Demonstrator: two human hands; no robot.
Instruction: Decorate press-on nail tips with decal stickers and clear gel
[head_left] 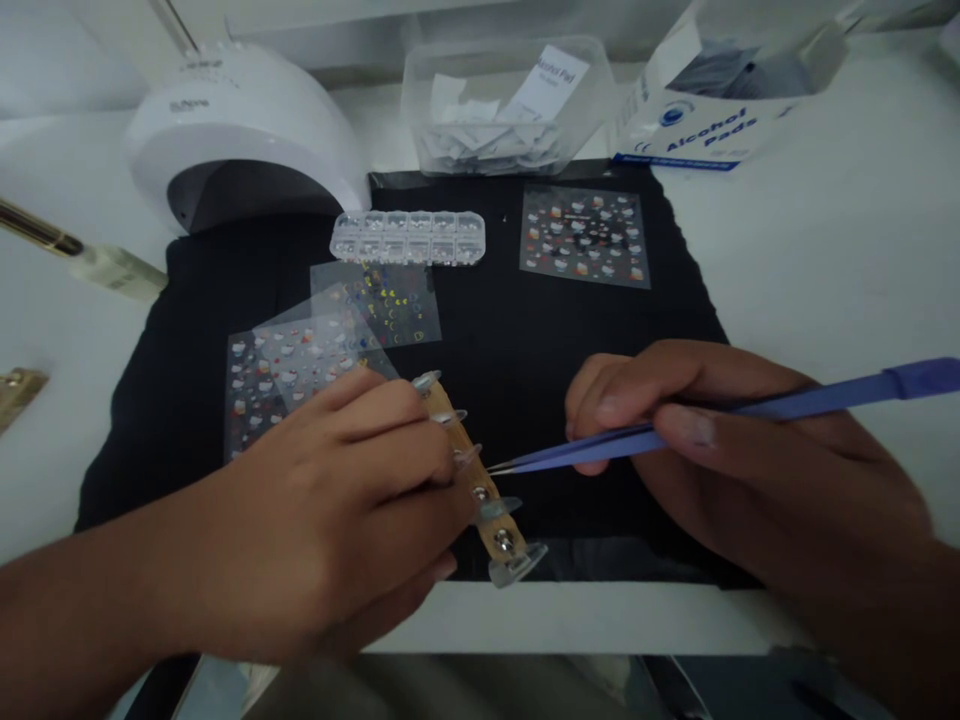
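My left hand is closed around a narrow wooden nail-tip stand, tilted above the black mat. Several clear false nails stick out along the stand, some partly hidden by my fingers. In my right hand is a pair of purple tweezers, pinched between thumb and fingers. The fine metal tips of the tweezers reach the edge of the stand near the middle nails; whether they touch it or hold anything is too small to tell.
Clear sticker sheets lie on the black mat, with another sticker sheet at its right. Behind are a rhinestone case, a white nail lamp, a plastic tub of alcohol pads and an alcohol pad box. A bottle lies left.
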